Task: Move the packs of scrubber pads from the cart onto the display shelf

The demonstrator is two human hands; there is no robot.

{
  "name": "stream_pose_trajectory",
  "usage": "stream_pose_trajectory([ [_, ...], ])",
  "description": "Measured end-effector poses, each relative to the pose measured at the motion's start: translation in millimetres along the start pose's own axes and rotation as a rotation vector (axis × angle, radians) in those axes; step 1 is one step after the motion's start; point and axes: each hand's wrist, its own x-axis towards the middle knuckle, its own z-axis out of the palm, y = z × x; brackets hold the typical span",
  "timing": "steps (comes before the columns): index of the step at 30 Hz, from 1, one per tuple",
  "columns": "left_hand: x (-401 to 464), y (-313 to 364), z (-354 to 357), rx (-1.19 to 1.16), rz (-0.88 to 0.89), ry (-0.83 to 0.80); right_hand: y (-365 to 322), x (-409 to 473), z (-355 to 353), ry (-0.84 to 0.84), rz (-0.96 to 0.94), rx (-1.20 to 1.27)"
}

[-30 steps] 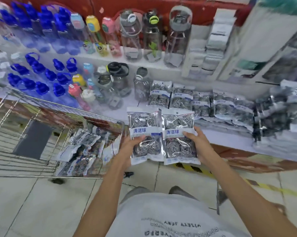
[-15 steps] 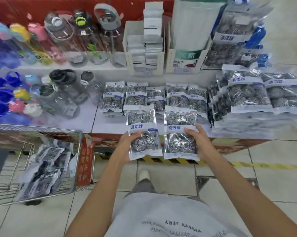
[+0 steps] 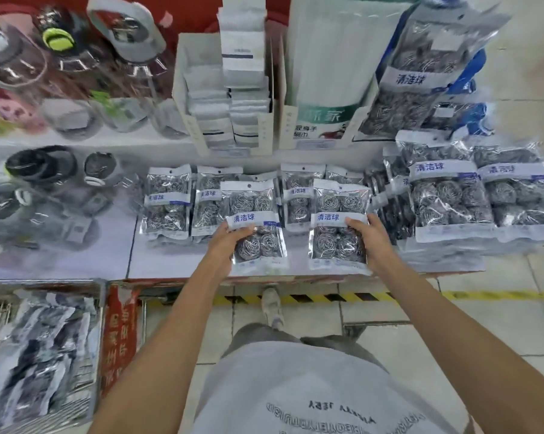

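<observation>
Two packs of scrubber pads are up over the display shelf (image 3: 170, 261), one in each hand. Left hand (image 3: 230, 238) grips the left pack (image 3: 255, 223) at its left edge, thumb across the front just below the blue-lettered label band. Right hand (image 3: 369, 234) grips the right pack (image 3: 338, 225) at its right edge, thumb on the front at the label. Both packs face up and slightly tilted, clearly apart from each other with a gap between them; whether their lower edges touch the shelf surface cannot be told.

Just beyond the hands, a row of shelved packs (image 3: 167, 202) leans along the shelf, partly hidden behind the held ones. Right of the right hand sits a stack of larger packs (image 3: 446, 195), more of the same beside it. Farther beyond the hands on the upper tier: white cardboard boxes (image 3: 226, 98) of folded goods, and one tall hanging scrubber bag (image 3: 411, 73). Left of the left hand, blurred water bottles (image 3: 54, 189).

Near and to the left of the left forearm, the cart (image 3: 98, 355) holds more packs (image 3: 39, 355), blurred, lying in a loose heap. A red sign (image 3: 120, 333) hangs on the cart's end. Below the hands: tiled floor, a yellow-black stripe (image 3: 327, 297), one shoe (image 3: 272, 305).
</observation>
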Motion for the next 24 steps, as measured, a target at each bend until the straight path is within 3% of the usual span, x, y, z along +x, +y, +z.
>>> stream_pose_trajectory([
  [9, 99, 36, 25, 0.175, 0.004, -0.032, -46, 95, 3, 0.167, 0.016, -0.123],
  [20, 168, 46, 41, 0.291, -0.027, 0.032, -52, 179, -4, 0.160, 0.119, -0.328],
  [24, 173, 39, 54, 0.370, 0.082, 0.087, -56, 186, -2, 0.152, 0.072, -0.398],
])
